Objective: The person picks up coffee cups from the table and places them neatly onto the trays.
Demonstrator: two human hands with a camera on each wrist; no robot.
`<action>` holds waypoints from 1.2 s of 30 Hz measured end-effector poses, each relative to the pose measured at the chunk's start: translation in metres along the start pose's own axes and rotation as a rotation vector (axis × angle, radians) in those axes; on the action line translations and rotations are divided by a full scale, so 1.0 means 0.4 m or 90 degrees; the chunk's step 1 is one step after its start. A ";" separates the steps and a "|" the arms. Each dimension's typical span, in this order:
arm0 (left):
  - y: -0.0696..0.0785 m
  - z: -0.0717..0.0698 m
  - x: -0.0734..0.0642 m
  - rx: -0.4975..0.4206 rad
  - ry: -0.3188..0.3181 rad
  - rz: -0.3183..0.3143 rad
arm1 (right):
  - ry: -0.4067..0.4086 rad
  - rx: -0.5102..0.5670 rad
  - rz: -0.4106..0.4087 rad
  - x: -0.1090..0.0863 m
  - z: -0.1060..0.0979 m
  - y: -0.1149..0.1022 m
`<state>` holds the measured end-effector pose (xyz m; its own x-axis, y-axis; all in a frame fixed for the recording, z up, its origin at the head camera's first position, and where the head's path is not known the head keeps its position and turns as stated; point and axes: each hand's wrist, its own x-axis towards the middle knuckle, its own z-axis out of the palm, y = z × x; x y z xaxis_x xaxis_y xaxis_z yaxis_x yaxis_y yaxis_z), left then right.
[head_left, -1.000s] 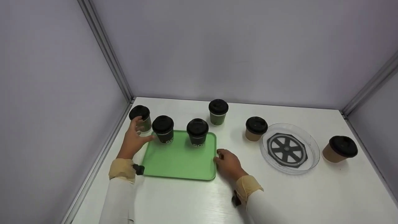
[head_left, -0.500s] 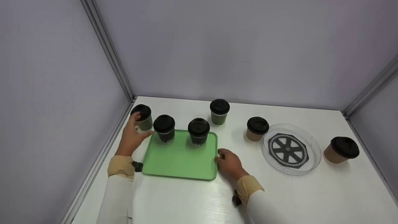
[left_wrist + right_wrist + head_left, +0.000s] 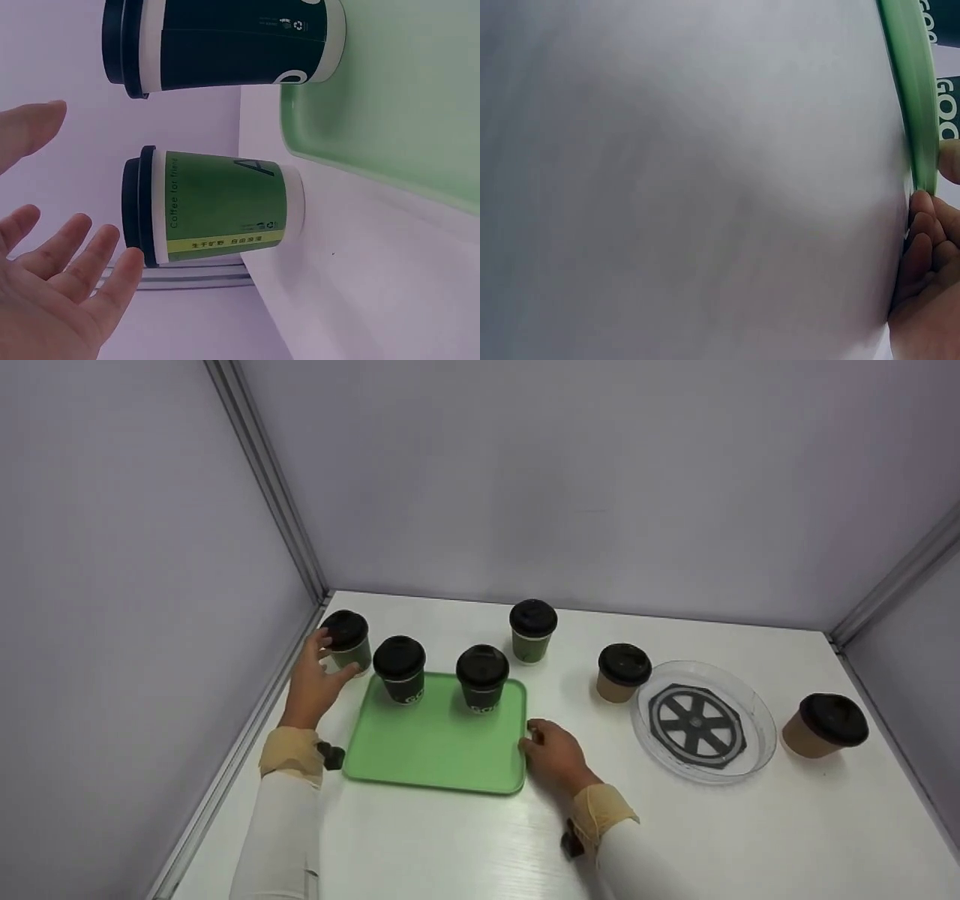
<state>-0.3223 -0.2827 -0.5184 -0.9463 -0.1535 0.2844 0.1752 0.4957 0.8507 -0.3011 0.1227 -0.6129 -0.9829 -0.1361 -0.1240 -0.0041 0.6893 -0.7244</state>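
"How's your left grip [image 3: 310, 686]?"
"I have it spread wide, empty, beside the far-left green cup [image 3: 225, 206]; contact I can't tell."
"Right grip [image 3: 556, 754]?"
"Pinching the green tray [image 3: 435, 754] by its right rim, probably steadying it under the dark cups [image 3: 405, 688]."

Two cups [image 3: 483, 679] stand on the tray [image 3: 435, 750], a third cup [image 3: 214, 206] just beside its far left corner.

White table [image 3: 450, 840], bearing green tray [image 3: 427, 746], clear dish [image 3: 760, 739]; four lidded cups [image 3: 532, 631]
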 end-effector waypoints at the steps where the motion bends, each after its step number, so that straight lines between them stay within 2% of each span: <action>1: -0.002 0.001 0.001 0.000 0.003 -0.003 | 0.000 0.000 -0.001 0.000 0.000 0.001; 8: -0.019 0.009 0.014 0.017 0.033 -0.014 | -0.001 0.024 0.011 -0.010 0.001 0.008; 18: -0.051 0.039 0.060 0.010 0.111 -0.027 | 0.011 0.017 0.012 -0.007 -0.005 0.011; 23: -0.068 0.053 0.069 0.001 0.140 -0.047 | 0.006 0.008 0.010 -0.006 -0.003 0.016; 29: -0.077 0.059 0.080 0.004 0.136 -0.051 | 0.005 0.002 0.002 -0.009 -0.005 0.017; 36: -0.083 0.043 0.100 0.039 0.117 -0.057 | -0.007 0.011 -0.023 -0.007 -0.005 0.009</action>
<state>-0.3706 -0.2905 -0.5426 -0.8913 -0.3490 0.2896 0.0706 0.5240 0.8488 -0.2985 0.1269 -0.6140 -0.9800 -0.1691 -0.1054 -0.0362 0.6712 -0.7404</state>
